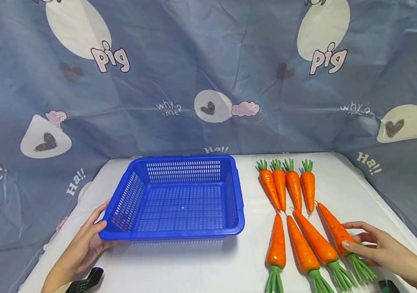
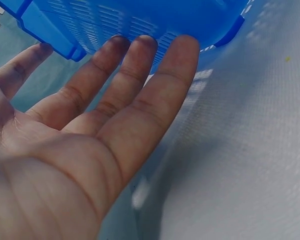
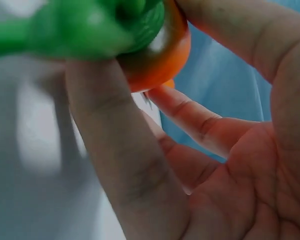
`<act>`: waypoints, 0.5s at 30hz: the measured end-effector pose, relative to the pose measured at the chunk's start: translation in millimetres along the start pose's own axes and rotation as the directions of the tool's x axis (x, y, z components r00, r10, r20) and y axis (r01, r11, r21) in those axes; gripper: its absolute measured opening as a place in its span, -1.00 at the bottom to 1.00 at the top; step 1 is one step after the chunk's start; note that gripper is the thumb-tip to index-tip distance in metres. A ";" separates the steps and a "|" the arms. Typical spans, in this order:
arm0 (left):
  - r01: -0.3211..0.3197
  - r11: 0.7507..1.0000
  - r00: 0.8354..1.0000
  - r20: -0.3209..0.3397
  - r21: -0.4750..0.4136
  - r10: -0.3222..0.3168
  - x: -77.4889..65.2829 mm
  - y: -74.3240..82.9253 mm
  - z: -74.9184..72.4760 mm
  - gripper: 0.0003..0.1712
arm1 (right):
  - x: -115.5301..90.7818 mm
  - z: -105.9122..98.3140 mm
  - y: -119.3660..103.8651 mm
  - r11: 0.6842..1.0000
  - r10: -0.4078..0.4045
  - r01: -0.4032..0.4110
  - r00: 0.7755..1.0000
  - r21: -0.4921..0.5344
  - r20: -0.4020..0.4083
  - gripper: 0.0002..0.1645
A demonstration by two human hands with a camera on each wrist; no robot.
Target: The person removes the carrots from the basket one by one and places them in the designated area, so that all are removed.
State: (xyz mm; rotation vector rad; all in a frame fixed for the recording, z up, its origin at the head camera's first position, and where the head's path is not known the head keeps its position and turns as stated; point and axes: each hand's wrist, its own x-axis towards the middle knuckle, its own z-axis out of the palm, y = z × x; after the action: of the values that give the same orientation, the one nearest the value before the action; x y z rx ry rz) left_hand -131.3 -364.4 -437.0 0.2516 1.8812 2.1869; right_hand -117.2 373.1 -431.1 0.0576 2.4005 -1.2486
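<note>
A blue plastic basket [image 1: 186, 205] with slotted walls sits on the left of the white table. My left hand [image 1: 89, 238] touches its near-left corner, thumb at the rim. In the left wrist view the fingers [image 2: 162, 85] stretch nearly straight against the basket's outer wall [image 2: 155, 25]. My right hand [image 1: 380, 244] pinches the rightmost near carrot [image 1: 334, 226] near its leafy end, thumb on top. In the right wrist view its orange end [image 3: 160, 65] and green stalks [image 3: 80, 30] show between the fingers.
Beside that carrot lie three more large carrots [image 1: 301, 246], tips away from me. Behind them is a row of smaller carrots [image 1: 292, 187], tips toward me. A printed blue cloth [image 1: 208, 73] hangs behind the white tabletop [image 1: 179, 268].
</note>
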 end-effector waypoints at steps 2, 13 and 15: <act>0.004 1.000 1.000 -0.009 0.011 -0.004 0.1 0.6 0.3 -0.32 | 0.4 2.0 0.0 1.000 -0.002 0.002 1.000 -0.003 0.006 -0.17; 0.011 1.000 1.000 -0.030 0.019 -0.010 0.1 1.4 1.9 -0.32 | 1.7 11.3 -4.7 0.999 0.038 -0.038 0.999 0.010 -0.009 -0.16; 0.016 1.000 0.999 -0.039 0.019 -0.015 0.5 1.6 2.5 -0.32 | 1.9 13.5 -5.2 1.000 0.031 -0.031 1.000 0.004 -0.003 -0.17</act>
State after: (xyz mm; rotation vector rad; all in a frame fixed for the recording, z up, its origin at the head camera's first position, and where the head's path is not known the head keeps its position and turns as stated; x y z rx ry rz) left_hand -131.2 -362.1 -435.1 0.1989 1.9187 2.1798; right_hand -115.3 359.1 -434.6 0.0975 2.3911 -1.2402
